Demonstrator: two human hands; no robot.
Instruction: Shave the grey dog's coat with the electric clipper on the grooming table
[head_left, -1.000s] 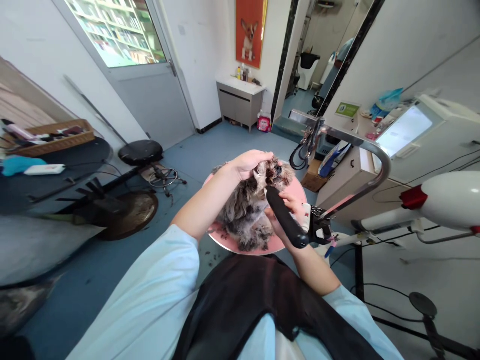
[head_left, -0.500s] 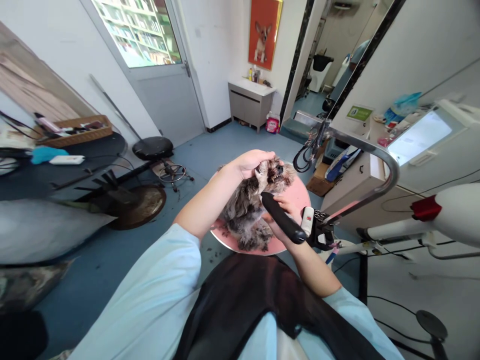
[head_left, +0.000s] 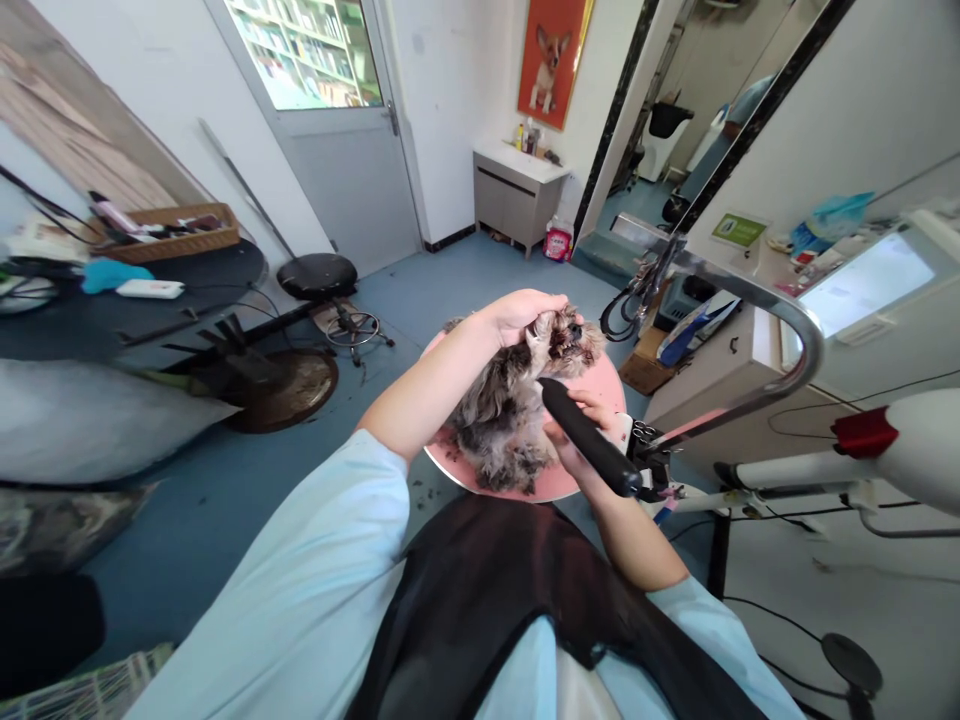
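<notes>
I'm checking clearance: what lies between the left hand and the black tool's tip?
Head and neck fur of the dog lies between the left hand and black tool, in the head view.

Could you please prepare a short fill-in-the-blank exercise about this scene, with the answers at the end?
1. The left hand is on the ____ of the dog.
2. The long tool in the right hand is coloured ____.
3. The round tabletop under the dog is ____.
4. The sleeves are light ____.

Missing words: head; black; pink; blue.

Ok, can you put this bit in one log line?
dog: on round pink table | left hand: on dog's head | right hand: holding black clipper near dog
</notes>
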